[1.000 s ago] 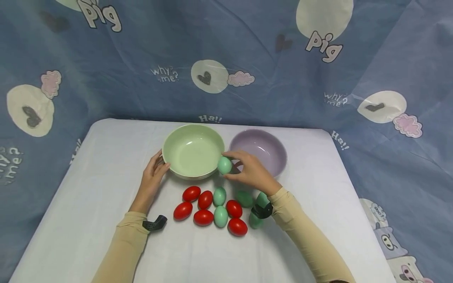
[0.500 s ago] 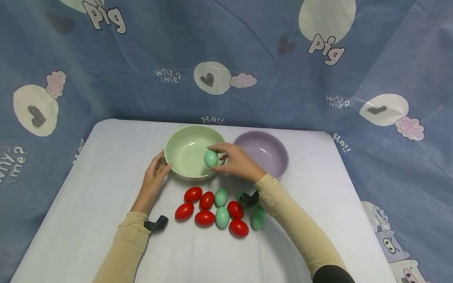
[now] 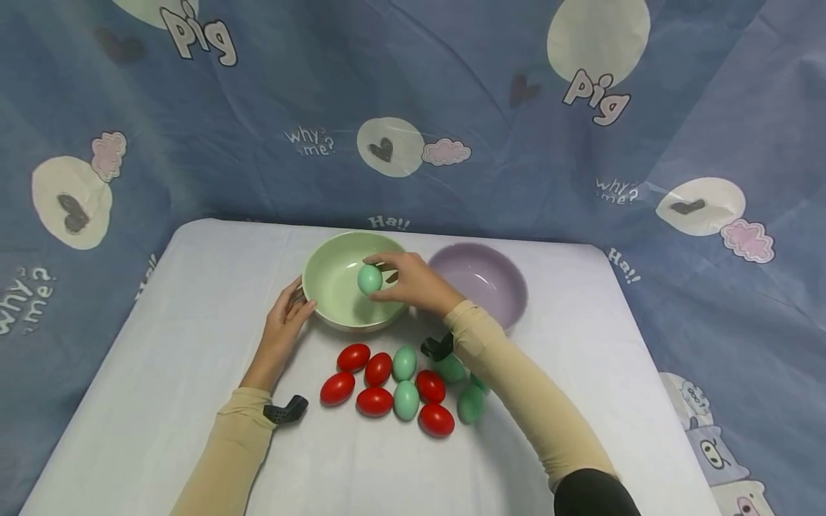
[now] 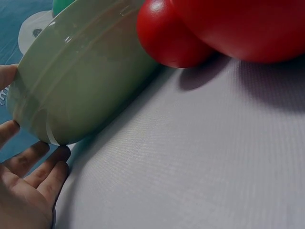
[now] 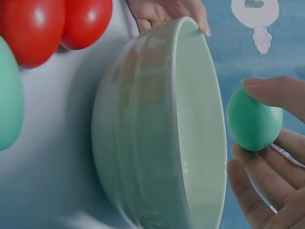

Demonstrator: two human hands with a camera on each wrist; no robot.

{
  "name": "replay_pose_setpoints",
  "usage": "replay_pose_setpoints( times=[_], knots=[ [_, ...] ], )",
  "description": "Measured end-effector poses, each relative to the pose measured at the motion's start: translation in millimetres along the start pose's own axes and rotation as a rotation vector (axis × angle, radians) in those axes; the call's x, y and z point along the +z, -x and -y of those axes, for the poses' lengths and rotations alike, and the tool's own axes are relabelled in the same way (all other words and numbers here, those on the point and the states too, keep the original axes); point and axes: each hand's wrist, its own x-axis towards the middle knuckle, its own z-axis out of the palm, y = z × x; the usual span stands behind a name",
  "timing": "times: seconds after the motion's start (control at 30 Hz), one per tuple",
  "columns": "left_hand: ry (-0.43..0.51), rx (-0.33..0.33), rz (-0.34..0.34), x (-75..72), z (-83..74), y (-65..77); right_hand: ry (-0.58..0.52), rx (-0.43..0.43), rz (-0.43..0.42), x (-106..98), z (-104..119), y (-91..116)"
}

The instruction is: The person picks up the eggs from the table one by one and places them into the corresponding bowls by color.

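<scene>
1. Nearest, on the tabletop [image 3: 348, 466]: red eggs [image 3: 375, 402] and mint eggs [image 3: 406, 400], grouped.
2. My left hand [image 3: 285, 320] grips the green bowl [image 3: 337, 283] by its side.
3. My right hand [image 3: 418, 282] pinches one raised egg [image 3: 370, 279] above that bowl's opening. Step, I judge: placing it inside; next calls for lowering, then easing the pinch.
4. Purple bowl [image 3: 482, 279] stands just right of the green.

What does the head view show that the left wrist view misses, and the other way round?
Only the head view: the purple bowl, the right hand and several green eggs lying on the white tabletop.
Only the left wrist view: some fingertips of the left hand at the lower outside of the green bowl.
Both: the left hand itself, the green bowl, red eggs, the tabletop and the patterned blue backdrop.
</scene>
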Motion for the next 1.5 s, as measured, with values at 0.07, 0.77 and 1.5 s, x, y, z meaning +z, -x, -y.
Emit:
replay_pose_setpoints(
  times=[0.07, 0.77, 1.5],
  knots=[
    [-0.008, -0.013, -0.002, -0.6, -0.1, 0.4, 0.003, -0.002, 0.0, 1.1, 0.2, -5.4],
    [-0.009, -0.015, -0.003, -7.2, 3.2, 1.2, 0.3, -0.043, 0.12, 15.5, 11.7, -64.2],
    [0.044, -0.014, 0.022, -3.3, 1.2, 1.2, 0.474, -0.092, 0.416, 42.5, 33.6, -99.9]
  ],
)
